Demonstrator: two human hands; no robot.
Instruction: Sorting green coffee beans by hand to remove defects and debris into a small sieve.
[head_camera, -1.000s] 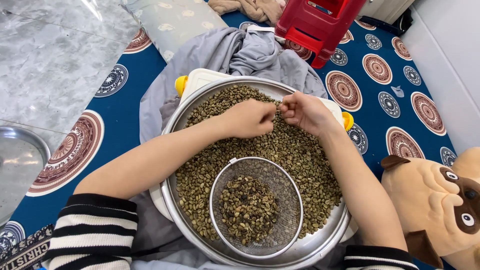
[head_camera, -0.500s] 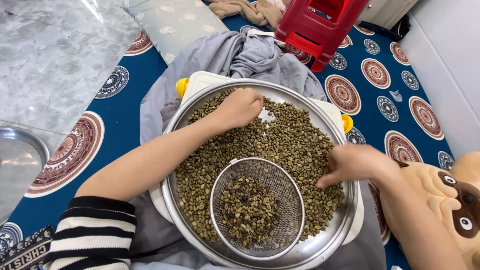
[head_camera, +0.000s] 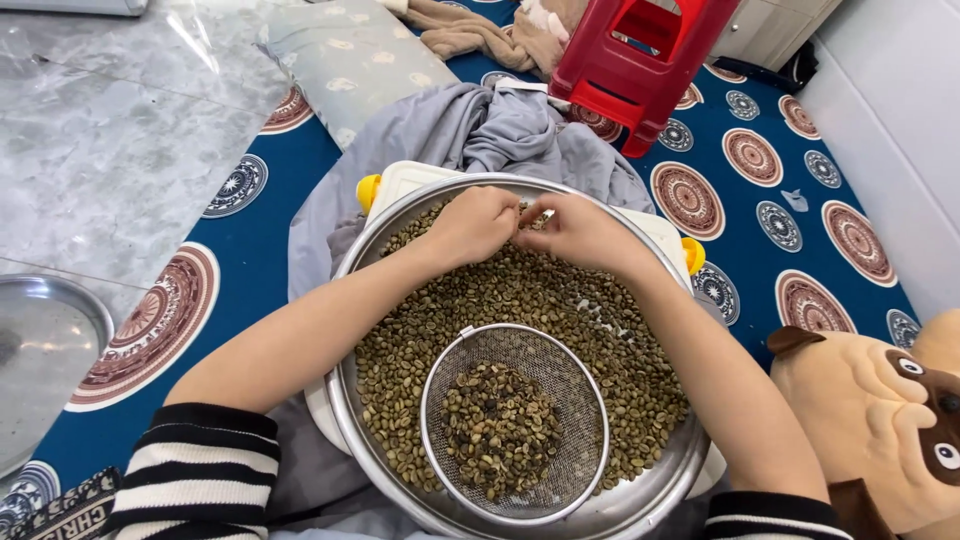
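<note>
A wide steel basin holds a layer of green coffee beans. A round wire-mesh sieve lies in the near part of the basin with a small heap of darker beans inside. My left hand rests on the beans at the far side, its fingers curled together. My right hand is right beside it, fingertips pinched over the beans and almost touching the left hand. Whether either hand has a bean between its fingers is hidden.
The basin sits on a white box with yellow clips over grey cloth. A blue patterned mat covers the floor. A red plastic stool stands behind, a plush dog at right, another steel bowl at left.
My right hand has come back from the basin's right edge to the far side beside my left hand. The left hand has stayed at the far side throughout.
</note>
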